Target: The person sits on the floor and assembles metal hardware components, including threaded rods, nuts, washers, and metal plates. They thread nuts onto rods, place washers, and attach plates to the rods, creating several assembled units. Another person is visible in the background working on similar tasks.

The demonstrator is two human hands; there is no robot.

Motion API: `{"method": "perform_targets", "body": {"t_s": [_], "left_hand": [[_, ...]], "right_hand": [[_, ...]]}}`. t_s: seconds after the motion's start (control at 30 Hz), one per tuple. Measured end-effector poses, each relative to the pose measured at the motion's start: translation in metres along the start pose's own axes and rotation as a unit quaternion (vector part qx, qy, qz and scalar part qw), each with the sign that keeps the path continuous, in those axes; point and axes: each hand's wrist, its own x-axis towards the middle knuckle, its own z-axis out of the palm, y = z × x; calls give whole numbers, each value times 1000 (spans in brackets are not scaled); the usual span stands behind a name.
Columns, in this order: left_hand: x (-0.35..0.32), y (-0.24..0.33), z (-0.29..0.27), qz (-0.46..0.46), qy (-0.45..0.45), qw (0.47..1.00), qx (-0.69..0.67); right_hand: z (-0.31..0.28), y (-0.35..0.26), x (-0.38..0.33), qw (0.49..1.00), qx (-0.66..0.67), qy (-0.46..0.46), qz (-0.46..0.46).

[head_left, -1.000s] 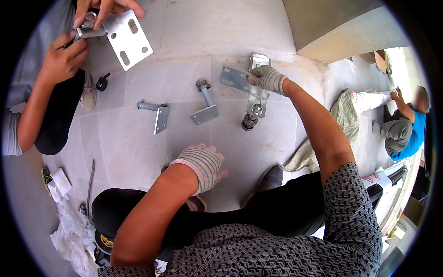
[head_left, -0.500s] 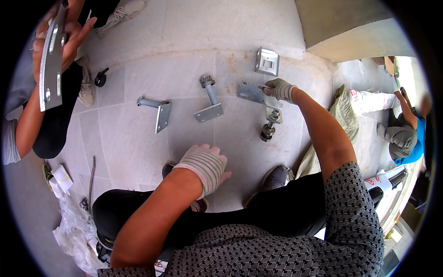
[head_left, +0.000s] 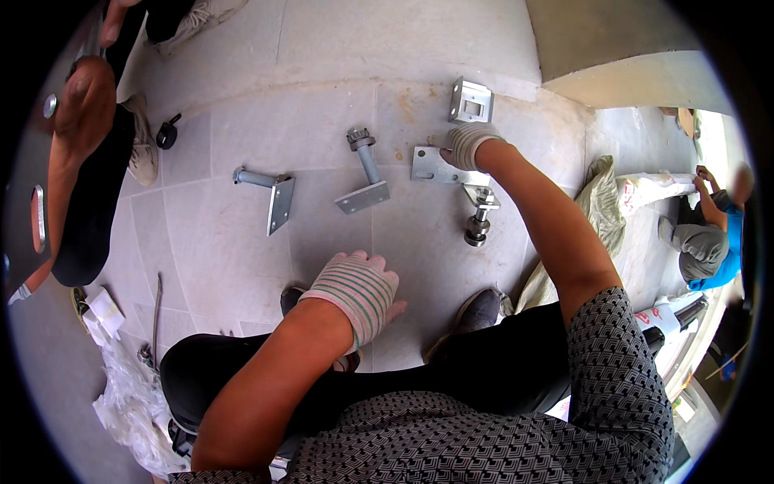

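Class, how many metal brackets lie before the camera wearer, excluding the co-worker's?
4: the left post bracket, the middle post bracket, the slotted bracket partly covered by the right hand, and the box-shaped bracket just beyond that hand. More may be hidden.

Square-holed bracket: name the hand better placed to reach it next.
Probably right: the right hand is close to the bracket, though at the plate; the left hand is much farther back.

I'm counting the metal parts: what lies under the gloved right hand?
Part of a perforated metal plate shows beneath the right hand; what the hand covers cannot be seen.
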Motion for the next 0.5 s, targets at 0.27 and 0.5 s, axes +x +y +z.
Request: {"method": "perform_targets", "body": {"t_s": [0.27,0.5], "left_hand": [[-1,-6,2,-6,11,1000,-9],[-10,-5,2,-19,16,1000,-10]], "right_hand": [[-12,-104,11,949,304,-72,38],[37,-131,25,787,596,-97,127]]}}
